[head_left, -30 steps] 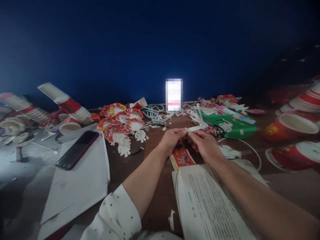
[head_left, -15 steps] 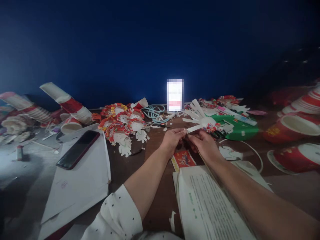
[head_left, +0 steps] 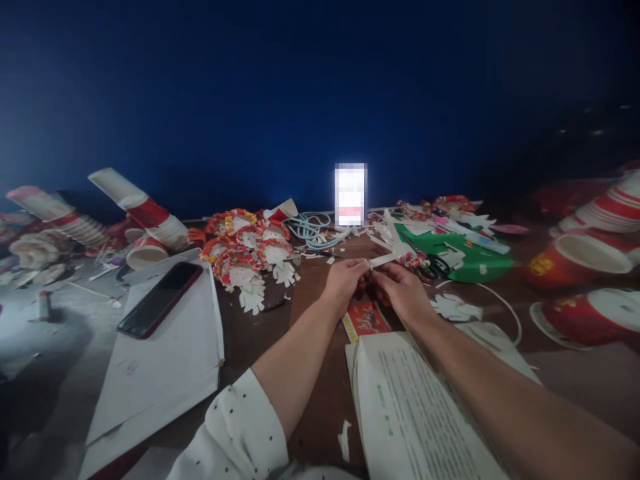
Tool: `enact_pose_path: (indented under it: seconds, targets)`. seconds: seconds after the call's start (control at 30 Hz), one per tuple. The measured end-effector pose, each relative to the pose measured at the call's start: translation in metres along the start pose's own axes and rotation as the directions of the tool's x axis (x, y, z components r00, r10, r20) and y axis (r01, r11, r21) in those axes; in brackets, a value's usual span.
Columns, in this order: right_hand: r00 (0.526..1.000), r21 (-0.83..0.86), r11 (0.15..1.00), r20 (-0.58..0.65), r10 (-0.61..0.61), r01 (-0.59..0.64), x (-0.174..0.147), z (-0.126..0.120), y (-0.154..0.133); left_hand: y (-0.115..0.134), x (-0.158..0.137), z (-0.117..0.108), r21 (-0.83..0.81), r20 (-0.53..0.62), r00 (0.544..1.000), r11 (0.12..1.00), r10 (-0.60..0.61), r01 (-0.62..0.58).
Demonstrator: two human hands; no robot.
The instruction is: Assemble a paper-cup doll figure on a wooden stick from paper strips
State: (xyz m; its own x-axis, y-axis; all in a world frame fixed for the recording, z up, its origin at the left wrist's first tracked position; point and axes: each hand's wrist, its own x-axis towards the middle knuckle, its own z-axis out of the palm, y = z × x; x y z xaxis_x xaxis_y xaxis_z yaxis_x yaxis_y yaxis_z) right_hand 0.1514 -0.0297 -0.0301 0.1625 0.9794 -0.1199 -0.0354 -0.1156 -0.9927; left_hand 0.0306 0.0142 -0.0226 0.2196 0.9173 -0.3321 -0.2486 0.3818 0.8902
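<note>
Over the table's middle, my left hand point(head_left: 346, 285) is closed in a pinch on the tip of a white paper strip point(head_left: 383, 261). The strip belongs to a paper cup cut into strips, some of them with red rolled or folded ends point(head_left: 411, 259). My right hand point(head_left: 404, 291) is closed on the same cut paper cup from the right, its fingertips close to the left ones and partly hidden. Below both hands lies a red printed card point(head_left: 369, 317). Black-handled scissors point(head_left: 437, 268) rest just beyond the right hand.
Finished-looking red and white paper pieces point(head_left: 250, 247) are heaped at left. A phone point(head_left: 159, 300) lies on white papers point(head_left: 165, 380). An open book point(head_left: 420, 400) is in front. Paper cups point(head_left: 585, 260) stand right; a green sheet point(head_left: 483, 263) and a lit screen point(head_left: 351, 195) are behind.
The cut paper cup has turned in my hands: its spread strips and white base no longer face me, and it sits lower behind my right hand. My hands have barely moved.
</note>
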Motion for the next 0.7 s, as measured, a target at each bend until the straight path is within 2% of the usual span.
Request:
enact_pose_path:
  seconds: [0.2, 0.33, 0.43, 0.53, 0.7]
  targets:
    - [0.999, -0.041, 0.998, -0.011, 0.044, -0.045, 0.003, -0.001, 0.001, 0.001, 0.005, 0.004, 0.032, -0.049, 0.997, 0.998, -0.057, 0.058]
    - [0.997, -0.008, 0.998, -0.037, 0.065, -0.065, 0.015, 0.0, -0.009, 0.016, 0.014, 0.011, 0.043, -0.043, 0.994, 0.994, -0.1, 0.101]
    - [0.997, 0.033, 0.999, -0.07, 0.038, -0.036, 0.035, 0.006, -0.02, 0.031, 0.029, 0.015, -0.058, 0.019, 0.998, 0.997, -0.058, 0.059]
    - [0.991, 0.002, 1.0, -0.13, -0.016, 0.017, 0.053, 0.015, -0.027, 0.039, 0.046, 0.013, -0.155, 0.024, 1.0, 0.988, 0.017, -0.013]
    - [0.988, -0.054, 0.999, -0.155, -0.017, 0.009, 0.059, 0.023, -0.019, 0.032, 0.062, 0.003, -0.028, 0.056, 0.998, 0.999, 0.021, -0.019]
